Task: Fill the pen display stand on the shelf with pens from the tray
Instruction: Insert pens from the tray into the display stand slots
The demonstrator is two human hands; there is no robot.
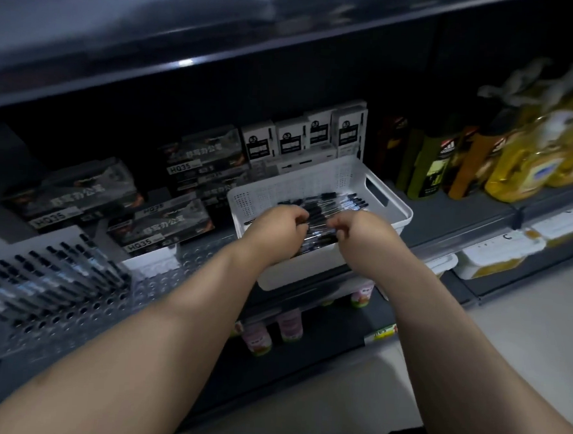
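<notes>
Stand [175, 277] partly filled, many holes bare; I have left hand [276, 228] and right hand [364, 232] curled round pens [339, 203] in tray [313, 181]

A dim shop aisle. Dark tiered shelves [444, 220] carry stock in multiples: identical pen boxes [70, 192] at 9 o'clock, a row of white boxes [302, 136] at 12, dark and yellow bottles [513, 169] at 2. A lower shelf at 6 holds pink cups [289, 323], with a yellow label [383, 333] on its edge. A perforated pen stand [74, 308] sits at 8.
</notes>
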